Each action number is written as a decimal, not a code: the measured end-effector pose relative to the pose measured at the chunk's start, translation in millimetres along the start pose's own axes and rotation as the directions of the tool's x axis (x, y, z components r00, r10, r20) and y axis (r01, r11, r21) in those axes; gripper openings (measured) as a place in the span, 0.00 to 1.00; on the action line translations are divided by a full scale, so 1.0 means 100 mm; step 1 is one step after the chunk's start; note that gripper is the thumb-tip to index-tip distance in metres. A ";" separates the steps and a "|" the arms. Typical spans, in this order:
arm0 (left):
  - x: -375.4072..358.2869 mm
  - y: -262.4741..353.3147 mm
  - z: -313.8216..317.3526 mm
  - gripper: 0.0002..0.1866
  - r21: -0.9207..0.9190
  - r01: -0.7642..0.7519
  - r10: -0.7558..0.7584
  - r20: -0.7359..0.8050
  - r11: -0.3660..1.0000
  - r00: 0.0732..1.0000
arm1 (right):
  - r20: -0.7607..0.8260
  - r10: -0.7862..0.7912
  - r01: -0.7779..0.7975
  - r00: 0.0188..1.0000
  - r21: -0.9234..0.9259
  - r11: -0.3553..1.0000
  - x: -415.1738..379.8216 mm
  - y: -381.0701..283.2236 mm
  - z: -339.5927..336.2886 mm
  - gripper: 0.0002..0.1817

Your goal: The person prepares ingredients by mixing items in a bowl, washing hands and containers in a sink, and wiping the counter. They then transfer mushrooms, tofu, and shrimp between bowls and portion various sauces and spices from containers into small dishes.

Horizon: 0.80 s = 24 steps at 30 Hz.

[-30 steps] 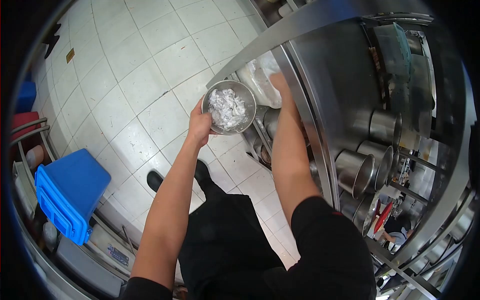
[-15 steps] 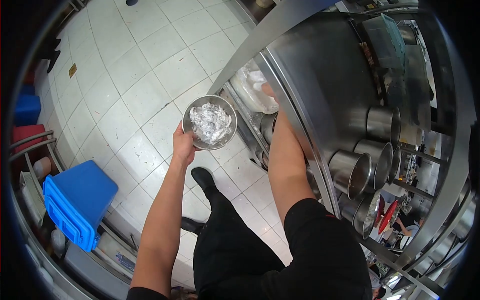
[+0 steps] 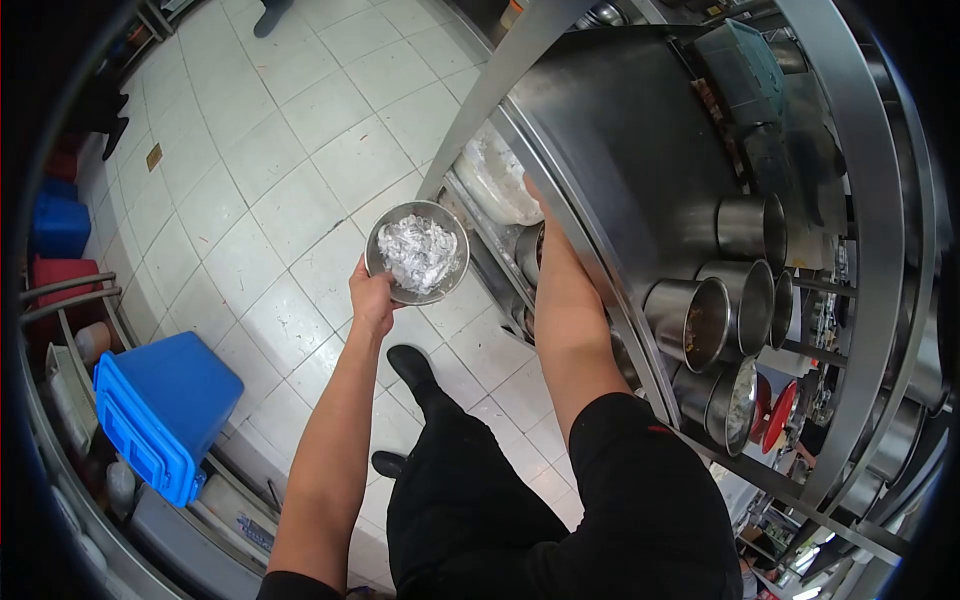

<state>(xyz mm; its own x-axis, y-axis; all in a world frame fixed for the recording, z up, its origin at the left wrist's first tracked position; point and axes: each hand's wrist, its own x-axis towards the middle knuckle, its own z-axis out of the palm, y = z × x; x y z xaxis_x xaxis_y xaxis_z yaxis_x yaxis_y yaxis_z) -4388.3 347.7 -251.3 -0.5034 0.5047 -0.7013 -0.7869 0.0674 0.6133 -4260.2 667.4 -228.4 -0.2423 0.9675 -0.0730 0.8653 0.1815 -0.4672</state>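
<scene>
My left hand (image 3: 372, 299) grips the near left rim of a round metal bowl (image 3: 462, 262), holding it out over the floor. Pieces coated in white powder (image 3: 418, 252) fill the bowl's middle. On the right, my right forearm (image 3: 568, 285) reaches under the steel counter's edge. There my right hand (image 3: 533, 190) is at a pale tub (image 3: 497, 180) with white powder in it. The counter edge covers most of that hand, so its fingers are hidden. Beside the tub, a metal pot (image 3: 528, 252) is partly visible on the lower shelf.
On the steel counter (image 3: 630, 130) stand several metal pots (image 3: 690, 318) and a clear greenish container (image 3: 740, 75). A blue lidded bin (image 3: 175, 400) sits at the left by a rack. Tiled floor (image 3: 290, 200) lies ahead, with another person's shoe (image 3: 268, 20) at the far end.
My right hand has slipped further behind the counter edge; white powder seen by it before is hidden now. The pieces in the bowl look whiter and more heaped. The view has shifted slightly.
</scene>
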 end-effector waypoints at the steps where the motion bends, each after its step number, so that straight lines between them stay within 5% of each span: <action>1: 0.00 0.01 -0.01 0.33 0.024 0.001 -0.001 0.011 1.000 1.000 | -0.008 -0.005 0.005 1.000 0.003 1.000 -0.01 0.01 0.00 0.20; 7: 0.09 -0.09 0.10 0.36 -0.047 -0.056 0.057 0.028 0.997 0.998 | -0.105 0.012 -0.001 0.994 0.101 0.995 -0.29 0.09 -0.15 0.19; 10: 0.05 -0.03 0.26 0.37 -0.001 -0.085 0.085 0.036 0.996 0.996 | -0.009 -0.015 0.017 1.000 0.252 0.968 -0.70 -0.08 -0.40 0.19; 13: -0.18 -0.01 0.39 0.37 0.042 -0.108 0.103 0.102 0.993 0.989 | 0.242 -0.259 0.107 0.935 0.504 0.857 -1.36 -0.31 -0.46 0.18; 14: -0.30 0.03 0.42 0.36 0.069 -0.123 0.112 0.143 0.990 0.983 | 0.144 -0.432 0.268 0.890 0.601 0.753 -1.54 -0.25 -0.31 0.19; 17: -0.94 0.04 0.48 0.36 0.187 -0.231 0.192 0.204 0.955 0.960 | 0.298 -0.568 0.455 0.767 0.372 0.809 -2.11 -0.25 -0.73 0.28; 19: -1.18 -0.28 0.34 0.36 0.374 -0.462 0.345 0.340 0.804 0.875 | 0.350 -0.467 0.500 0.812 -0.003 0.866 -2.76 -0.25 -1.06 0.36; 22: -2.35 -0.48 0.32 0.35 0.358 -0.387 0.259 0.356 0.850 0.898 | 0.495 -0.504 0.570 0.707 0.023 0.821 -3.44 0.21 -1.27 0.31; 24: -3.18 -0.70 0.19 0.34 0.411 -0.093 -0.031 0.285 0.907 0.958 | 0.556 -0.510 0.561 0.657 0.092 0.823 -3.91 0.46 -1.64 0.29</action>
<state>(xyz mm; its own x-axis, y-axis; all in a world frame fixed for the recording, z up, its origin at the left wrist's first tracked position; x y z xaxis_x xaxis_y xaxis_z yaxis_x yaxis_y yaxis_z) -4166.3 198.6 -64.6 -0.3562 0.7267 -0.5874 -0.5203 0.3679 0.7707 -4053.4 326.1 -77.1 -0.8441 0.4447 -0.2996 0.5357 0.6757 -0.5064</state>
